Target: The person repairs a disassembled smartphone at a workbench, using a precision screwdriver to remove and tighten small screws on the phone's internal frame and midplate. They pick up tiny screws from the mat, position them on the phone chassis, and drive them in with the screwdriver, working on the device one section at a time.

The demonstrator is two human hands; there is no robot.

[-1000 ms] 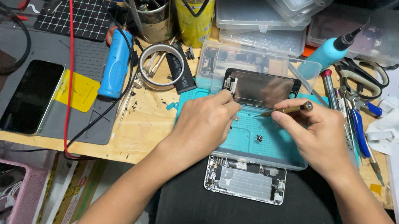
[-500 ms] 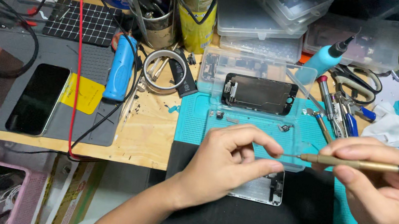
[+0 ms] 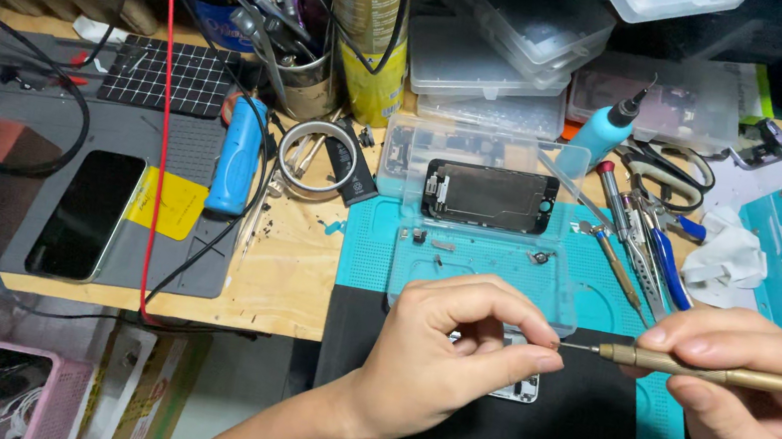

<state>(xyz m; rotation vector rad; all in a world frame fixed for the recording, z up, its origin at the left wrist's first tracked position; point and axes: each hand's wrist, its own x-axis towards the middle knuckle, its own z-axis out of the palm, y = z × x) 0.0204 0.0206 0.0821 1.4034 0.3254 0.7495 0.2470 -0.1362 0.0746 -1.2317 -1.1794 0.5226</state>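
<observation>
Centrally, left hand (image 3: 438, 357) pinched at the tip of a brass screwdriver (image 3: 713, 372), right hand (image 3: 767, 420) gripping its handle (held level), phone chassis (image 3: 515, 387) half hidden beneath, teal mat (image 3: 367, 247) on table (image 3: 288, 276).

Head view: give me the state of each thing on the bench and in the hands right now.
left hand: fingertips pinched at the screwdriver tip
right hand: gripping the screwdriver
screwdriver: held level, tip pointing left
phone screen assembly: detached, lying flat on the clear tray
clear tray: open, small parts inside
phone body: mostly hidden under the left hand
dark phone: screen off, flat on the grey mat
</observation>
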